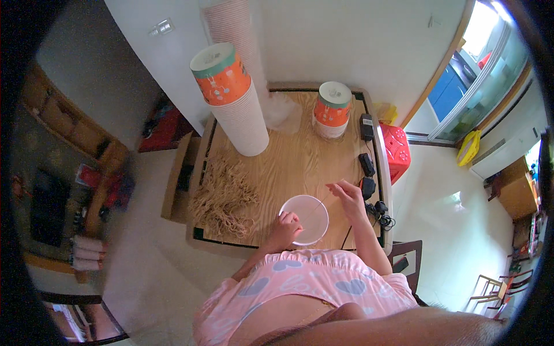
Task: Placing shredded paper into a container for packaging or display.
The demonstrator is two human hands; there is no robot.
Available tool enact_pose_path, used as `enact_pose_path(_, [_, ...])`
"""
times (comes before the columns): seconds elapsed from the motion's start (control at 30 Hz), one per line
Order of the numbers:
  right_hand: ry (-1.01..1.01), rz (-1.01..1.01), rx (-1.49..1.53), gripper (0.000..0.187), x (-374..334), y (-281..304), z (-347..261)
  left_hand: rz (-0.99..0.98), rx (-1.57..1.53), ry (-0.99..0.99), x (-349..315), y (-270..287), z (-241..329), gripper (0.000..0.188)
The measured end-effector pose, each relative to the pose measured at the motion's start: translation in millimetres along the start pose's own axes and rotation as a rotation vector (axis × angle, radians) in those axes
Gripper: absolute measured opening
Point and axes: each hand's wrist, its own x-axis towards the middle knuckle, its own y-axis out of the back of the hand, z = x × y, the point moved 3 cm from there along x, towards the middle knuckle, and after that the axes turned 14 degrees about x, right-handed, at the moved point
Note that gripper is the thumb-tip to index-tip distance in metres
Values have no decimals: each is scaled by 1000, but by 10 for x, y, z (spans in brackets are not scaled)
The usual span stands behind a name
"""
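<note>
A white paper bucket (314, 225) stands open end up at the table's near edge, in front of me. Its left rim is gripped by my left hand (284, 229), fingers curled over and partly inside. To the right of the bucket and a little above it, my right hand (348, 199) is closed in a pinch on a thin strand of twine (324, 199). The strand appears to run down toward the bucket; its other end is hard to make out. A tangled heap of tan twine pieces (225, 196) lies left of the bucket.
Upside-down paper buckets with orange and green bands form a tall stack (231, 98) and a short stack (333, 109) at the back. Black power adapters (367, 167) and cables line the right edge. A red stool (395, 147) stands beyond; an open cardboard box (179, 179) sits left.
</note>
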Motion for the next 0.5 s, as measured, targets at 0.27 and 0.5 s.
enact_pose_path(0.27, [-38,-26,-148,20,116,-29,-145,91,-166,189,-120,-106,-35,9])
enact_pose_path(0.5, [-24,-129,-147,17,367,-241,-85,162,-187,237,-378,-241,-104,8])
